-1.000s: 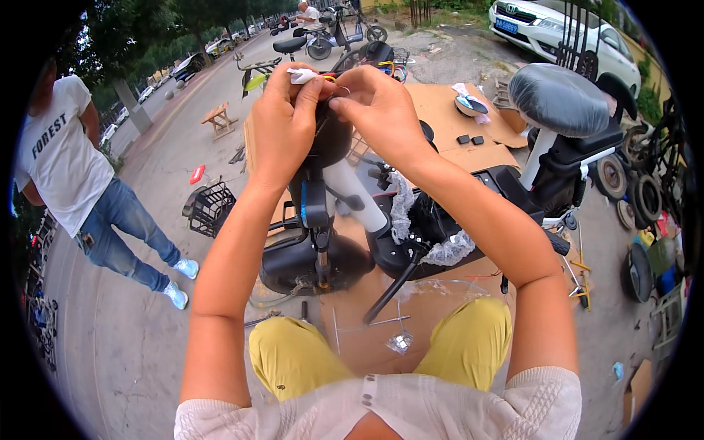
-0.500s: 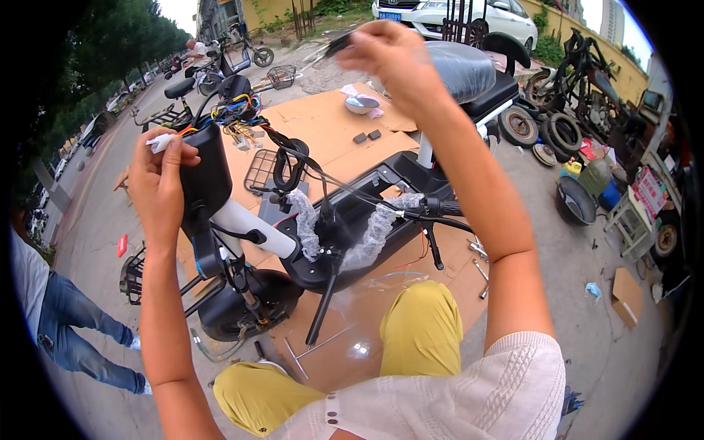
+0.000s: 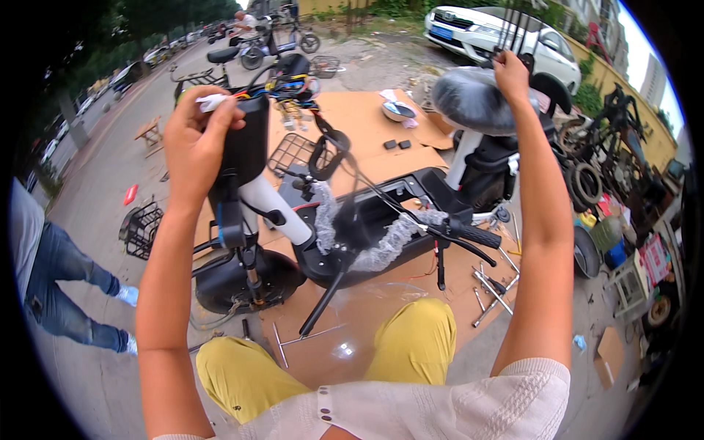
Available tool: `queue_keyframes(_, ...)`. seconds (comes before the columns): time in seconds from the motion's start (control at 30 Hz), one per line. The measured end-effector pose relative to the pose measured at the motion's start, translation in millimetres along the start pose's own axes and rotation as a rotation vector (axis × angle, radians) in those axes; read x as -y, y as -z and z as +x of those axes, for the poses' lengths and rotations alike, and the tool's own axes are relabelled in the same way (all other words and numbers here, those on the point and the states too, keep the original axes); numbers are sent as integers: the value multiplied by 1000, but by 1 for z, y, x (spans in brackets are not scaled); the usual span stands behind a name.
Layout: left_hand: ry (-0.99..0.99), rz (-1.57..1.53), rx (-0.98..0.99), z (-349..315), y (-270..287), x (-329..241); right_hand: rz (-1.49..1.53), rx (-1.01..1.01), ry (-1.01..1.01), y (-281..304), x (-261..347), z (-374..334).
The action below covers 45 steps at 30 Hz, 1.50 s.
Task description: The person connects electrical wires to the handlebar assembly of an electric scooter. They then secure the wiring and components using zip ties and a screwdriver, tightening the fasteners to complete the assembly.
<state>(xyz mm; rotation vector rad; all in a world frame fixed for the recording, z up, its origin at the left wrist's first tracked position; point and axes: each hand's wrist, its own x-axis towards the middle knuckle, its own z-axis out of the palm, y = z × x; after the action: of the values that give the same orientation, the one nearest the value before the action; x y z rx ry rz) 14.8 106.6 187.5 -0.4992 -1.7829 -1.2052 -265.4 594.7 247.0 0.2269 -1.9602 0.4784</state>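
Observation:
My left hand is raised at the left, fingers pinched on a white connector-like piece with red and yellow wires running from it. Just behind it stands the black front housing of an electric scooter, with a bundle of coloured wires beyond. My right hand is lifted high by the plastic-wrapped seat, fingers closed. Something dark shows at its fingertips, too small to name. Between my arms the handlebar lies across the footboard, partly in bubble wrap.
Cardboard lies under the scooter, with a bowl and a wire basket on it. Metal tools are on the right. A person in jeans stands at left. Tyres and a white car are beyond.
My right hand has swung to the right and down, from above the scooter's middle to beside the seat. The left hand keeps its pinch on the white piece. The whole view has shifted.

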Motion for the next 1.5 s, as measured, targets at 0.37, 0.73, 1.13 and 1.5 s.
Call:
queue_keyframes(0.37, -46, -286, -49, -8, 24, 1, 9, -37, 67, 22, 41, -22)
queue_keyframes(0.73, 11, 29, 7, 9, 32, 43, 676, 167, 62, 78, 137, -159)
queue_keyframes(1.13, 336, -335, -42, -9, 7, 45, 682, 185, -587, 130, 96, -358)
queue_keyframes(1.5, 324, -216, -122, -14, 16, 54, 874, 416, -399, 104, 167, -352)
